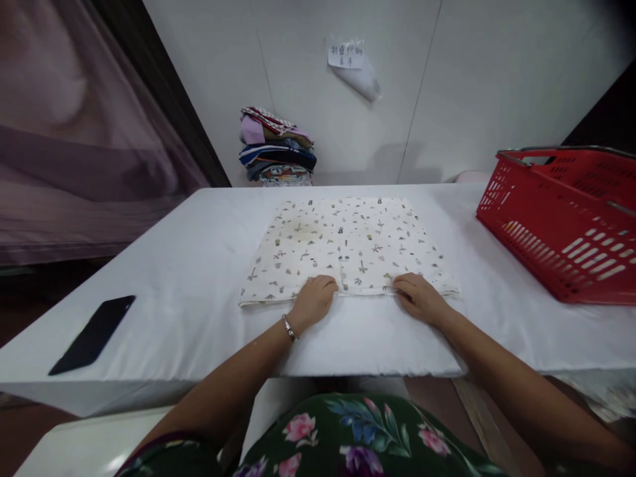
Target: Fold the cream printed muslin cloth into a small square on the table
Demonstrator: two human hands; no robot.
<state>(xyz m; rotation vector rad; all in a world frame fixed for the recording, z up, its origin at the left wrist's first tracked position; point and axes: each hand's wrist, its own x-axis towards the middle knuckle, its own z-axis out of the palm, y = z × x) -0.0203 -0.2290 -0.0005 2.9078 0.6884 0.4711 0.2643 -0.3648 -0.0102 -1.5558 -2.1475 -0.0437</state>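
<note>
A white cloth with small printed motifs (342,242) lies flat on the white table (199,311). My left hand (314,299), with a bracelet at the wrist, has its fingers curled on the cloth's near edge, left of the middle. Further right on the same edge, my right hand (420,297) pinches the cloth with closed fingers. Both hands rest on the table.
A red plastic basket (561,225) stands on the table's right side. A dark phone (93,333) lies near the front left corner. A stack of folded clothes (275,146) sits behind the table against the white wall. A paper note (346,55) hangs on the wall.
</note>
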